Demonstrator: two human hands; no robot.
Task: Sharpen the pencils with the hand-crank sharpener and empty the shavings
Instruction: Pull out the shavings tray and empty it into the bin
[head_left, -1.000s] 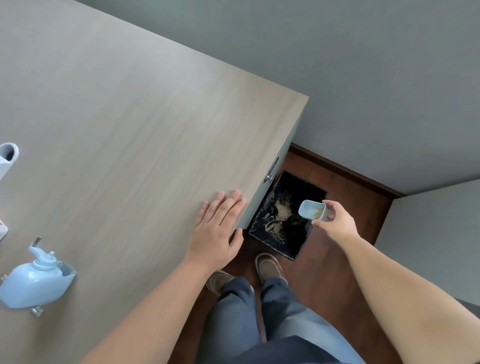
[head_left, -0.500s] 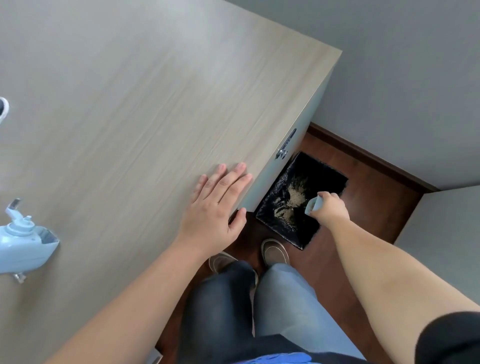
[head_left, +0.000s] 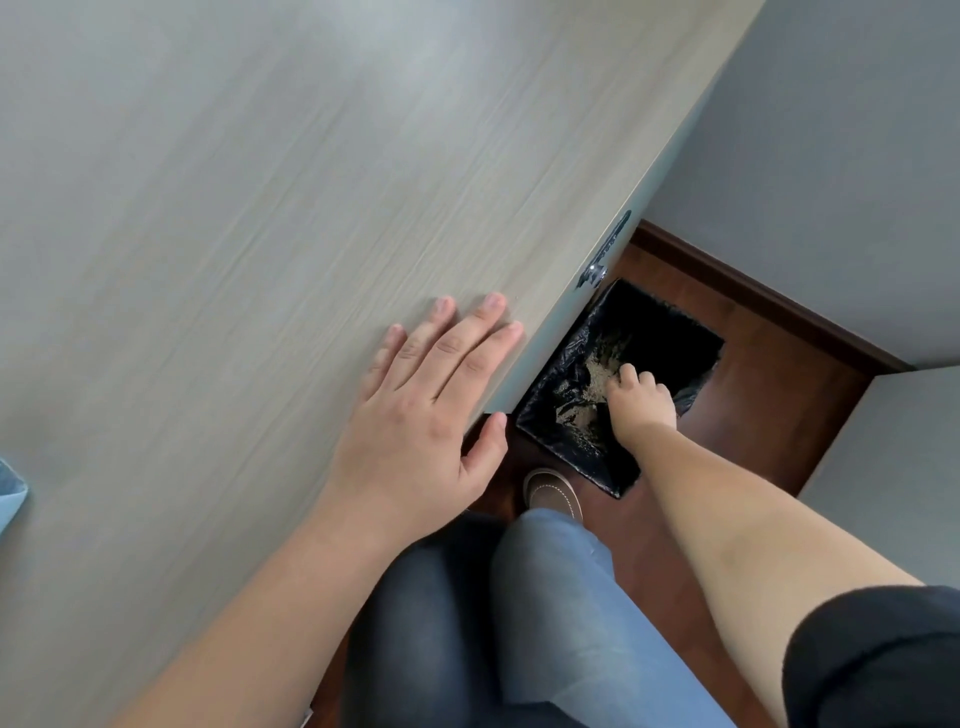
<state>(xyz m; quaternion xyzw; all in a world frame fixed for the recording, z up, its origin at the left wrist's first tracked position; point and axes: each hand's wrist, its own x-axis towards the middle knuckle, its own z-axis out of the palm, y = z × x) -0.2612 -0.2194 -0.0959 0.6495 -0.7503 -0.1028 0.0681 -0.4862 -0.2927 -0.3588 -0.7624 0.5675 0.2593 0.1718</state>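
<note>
My right hand (head_left: 641, 405) reaches down over a black-lined waste bin (head_left: 675, 332) on the floor beside the table. Its fingers are curled downward, and the small blue shavings tray it holds is hidden beneath it. Tan pencil shavings (head_left: 597, 376) lie on the bin liner just left of the fingers. My left hand (head_left: 426, 421) rests flat with spread fingers on the wooden table (head_left: 260, 208), at its right edge, holding nothing. A sliver of the light blue sharpener (head_left: 10, 488) shows at the far left edge.
The bin stands on a dark wooden floor (head_left: 753, 415) between the table's side and a grey wall (head_left: 831, 182). A metal drawer handle (head_left: 605, 252) sticks out of the table's side above the bin. My legs and one shoe (head_left: 553, 491) are just in front of the bin.
My right hand went down from above the bin to inside its opening and turned over, hiding the tray. The view swung right, so the sharpener slid almost out of frame. My left hand stayed put.
</note>
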